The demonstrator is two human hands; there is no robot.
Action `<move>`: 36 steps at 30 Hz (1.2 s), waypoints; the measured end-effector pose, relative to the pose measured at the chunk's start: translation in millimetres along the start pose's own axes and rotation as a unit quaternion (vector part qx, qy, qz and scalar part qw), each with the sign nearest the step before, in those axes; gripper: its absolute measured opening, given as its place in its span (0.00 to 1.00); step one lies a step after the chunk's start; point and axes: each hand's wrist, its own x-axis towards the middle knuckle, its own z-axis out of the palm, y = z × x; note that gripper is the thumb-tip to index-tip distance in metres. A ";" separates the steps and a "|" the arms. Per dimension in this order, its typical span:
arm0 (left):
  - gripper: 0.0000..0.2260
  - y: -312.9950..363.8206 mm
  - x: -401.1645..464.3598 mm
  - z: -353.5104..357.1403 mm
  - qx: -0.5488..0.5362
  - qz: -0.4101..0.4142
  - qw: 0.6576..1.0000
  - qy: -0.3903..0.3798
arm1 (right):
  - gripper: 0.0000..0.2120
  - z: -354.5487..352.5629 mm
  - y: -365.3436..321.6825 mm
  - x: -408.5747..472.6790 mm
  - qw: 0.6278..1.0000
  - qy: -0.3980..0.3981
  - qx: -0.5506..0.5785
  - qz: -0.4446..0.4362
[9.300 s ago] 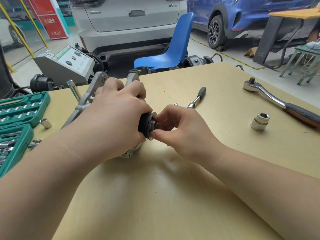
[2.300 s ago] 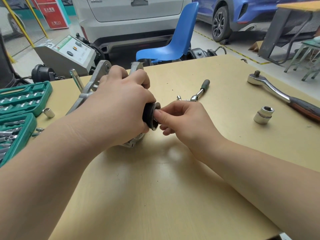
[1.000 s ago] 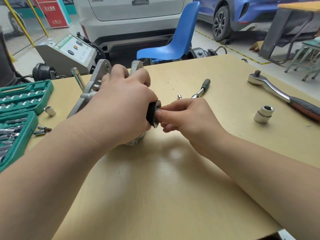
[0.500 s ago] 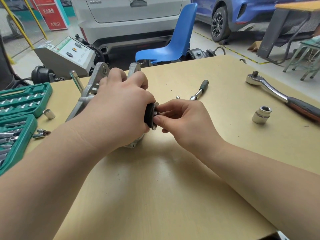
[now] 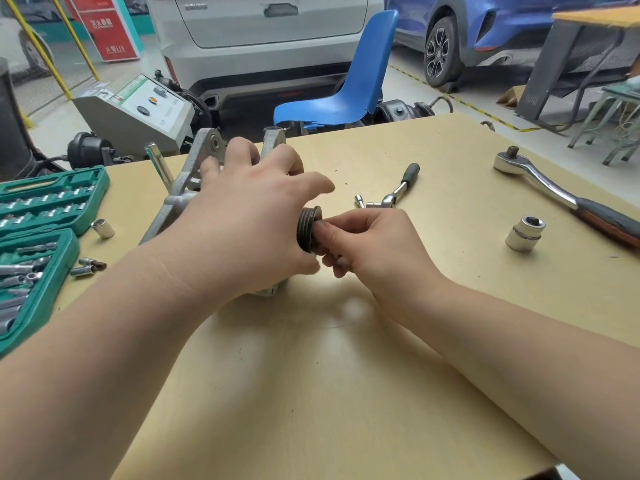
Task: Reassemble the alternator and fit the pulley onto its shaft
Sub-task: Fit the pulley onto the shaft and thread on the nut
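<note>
Dark grooved pulley (image 5: 307, 227), green socket case (image 5: 52, 199), blue chair (image 5: 346, 95).

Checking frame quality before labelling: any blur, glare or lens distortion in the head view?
Head view: left hand slightly motion-blurred at the fingers; pulley grooves still legible; glare patch on the table; wide-angle bowing toward the edges; lighting soft, shadows faint.

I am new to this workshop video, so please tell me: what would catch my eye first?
The two bare hands meet at the table's middle: the left hand rests over the alternator, and the right hand pinches at the face of the dark grooved pulley. A big ratchet lies at far right.
</note>
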 end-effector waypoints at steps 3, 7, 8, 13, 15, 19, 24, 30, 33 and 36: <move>0.28 5.6 -2.7 -1.9 -0.013 0.000 1.000 0.003 | 0.11 0.7 0.7 2.1 1.000 0.009 0.005 0.017; 0.16 8.8 -0.5 0.4 -0.009 -0.019 1.000 0.013 | 0.16 1.4 -1.2 1.7 1.000 0.008 -0.009 0.029; 0.15 9.0 0.1 0.6 -0.007 -0.023 1.000 0.011 | 0.16 0.3 -2.4 1.6 0.999 0.003 -0.013 0.030; 0.13 9.9 0.7 -1.3 0.031 -0.031 0.999 -0.015 | 0.13 -10.4 -8.3 2.1 0.997 -0.048 -0.047 0.026; 0.12 10.3 2.0 -2.1 0.044 -0.031 0.998 -0.024 | 0.11 -12.7 -12.0 2.2 0.996 -0.063 -0.057 0.033; 0.13 10.0 4.0 -2.4 0.045 -0.032 0.998 -0.033 | 0.13 -34.1 -29.5 6.1 0.965 -0.050 -0.259 -0.015; 0.12 7.5 5.1 -1.4 0.043 -0.023 0.998 -0.031 | 0.19 -125.5 -47.3 12.3 0.730 0.113 -0.674 0.010; 0.17 6.5 7.5 -3.2 0.055 -0.018 0.997 -0.050 | 0.14 -168.4 -33.1 2.3 0.724 0.030 -0.671 0.154; 0.19 7.0 6.5 -4.9 0.065 -0.015 0.996 -0.060 | 0.12 -139.1 -30.8 -4.5 0.821 0.055 -0.563 0.076; 0.19 7.3 6.4 -4.7 0.068 -0.013 0.996 -0.056 | 0.10 -92.2 -26.3 -10.1 0.942 0.052 -0.328 0.056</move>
